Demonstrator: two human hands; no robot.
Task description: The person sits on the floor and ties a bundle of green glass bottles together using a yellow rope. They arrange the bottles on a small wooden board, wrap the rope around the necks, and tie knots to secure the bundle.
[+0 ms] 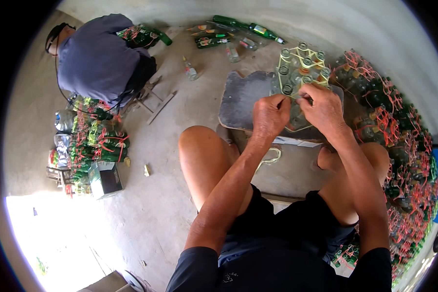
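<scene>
A bundle of clear glass bottles (pixel 283 71) stands upright on a dark board (pixel 237 100) in front of me. Pale yellow cord (pixel 288 50) loops around and between the bottle necks. At the bundle's near side, my left hand (pixel 271 116) is closed in a pinch on the cord. My right hand (pixel 322 108) is bent over the nearest necks, its fingers also pinching the cord close to the left hand. The fingers partly hide the cord between them. A loose coil of cord (pixel 271 158) hangs below the board, between my knees.
Loose green bottles (pixel 214 41) and clear ones lie against the far wall. Bundles tied with red cord (pixel 374 126) crowd my right side. Another person (pixel 97 58) sits bent over at the far left, near more tied bottles (pixel 107 141) and an open box (pixel 105 179).
</scene>
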